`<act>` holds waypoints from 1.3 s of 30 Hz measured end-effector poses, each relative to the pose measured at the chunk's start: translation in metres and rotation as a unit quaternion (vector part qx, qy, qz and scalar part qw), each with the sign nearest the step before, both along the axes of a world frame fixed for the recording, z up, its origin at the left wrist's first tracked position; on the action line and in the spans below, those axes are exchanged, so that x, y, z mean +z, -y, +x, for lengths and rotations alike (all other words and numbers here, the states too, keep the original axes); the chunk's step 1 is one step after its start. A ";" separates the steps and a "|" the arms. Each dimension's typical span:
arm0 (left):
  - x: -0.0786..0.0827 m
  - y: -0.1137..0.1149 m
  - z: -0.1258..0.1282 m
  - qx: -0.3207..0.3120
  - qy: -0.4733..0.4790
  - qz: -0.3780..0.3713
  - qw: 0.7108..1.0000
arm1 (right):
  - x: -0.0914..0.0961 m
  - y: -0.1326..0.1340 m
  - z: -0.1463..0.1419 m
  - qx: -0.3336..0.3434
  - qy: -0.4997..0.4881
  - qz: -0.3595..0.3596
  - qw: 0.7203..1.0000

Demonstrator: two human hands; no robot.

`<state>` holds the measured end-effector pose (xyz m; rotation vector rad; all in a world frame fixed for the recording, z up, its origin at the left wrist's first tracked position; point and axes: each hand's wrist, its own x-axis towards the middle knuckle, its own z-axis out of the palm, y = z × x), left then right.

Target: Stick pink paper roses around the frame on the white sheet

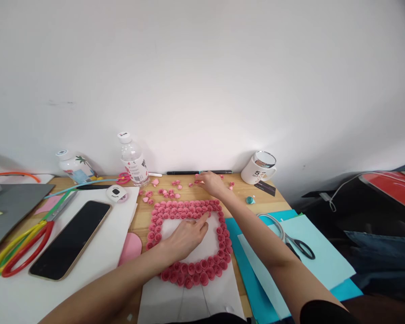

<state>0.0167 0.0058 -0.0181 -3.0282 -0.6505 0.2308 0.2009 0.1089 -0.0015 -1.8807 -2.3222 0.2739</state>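
My left hand (188,235) lies over the white sheet (202,243), index finger stretched out and its tip touching the inner edge of the upper rows of rolled pink paper roses (189,281). These roses form a thick, roughly square frame around the sheet's bare middle. Farther back, my right hand (211,182) reaches past the frame to the loose roses near the wall. Its thumb and fingers close on a small pink paper rose (197,177), partly hidden by the fingers. More loose paper roses (170,194) are scattered to its left.
At left lie a phone (70,238), red-and-yellow scissors (30,247) and a white tape dispenser (116,193). A water bottle (134,162) and a mug (258,167) stand by the wall, with a black pen (182,173) between. Black-handled scissors (300,247) rest on blue paper (324,256).
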 end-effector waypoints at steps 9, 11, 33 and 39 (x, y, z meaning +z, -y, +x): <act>0.001 0.000 -0.001 -0.005 0.006 0.011 1.000 | -0.016 -0.007 -0.007 0.048 0.015 0.046 0.998; 0.000 -0.001 -0.001 0.000 0.011 0.004 1.000 | -0.013 -0.001 -0.002 0.047 0.004 0.057 0.997; 0.001 -0.001 0.003 -0.008 -0.004 0.020 1.000 | -0.015 0.110 0.024 0.018 -0.075 0.031 0.997; 0.001 -0.001 0.003 0.004 0.006 0.005 1.000 | -0.013 0.111 0.021 -0.001 -0.017 0.024 1.000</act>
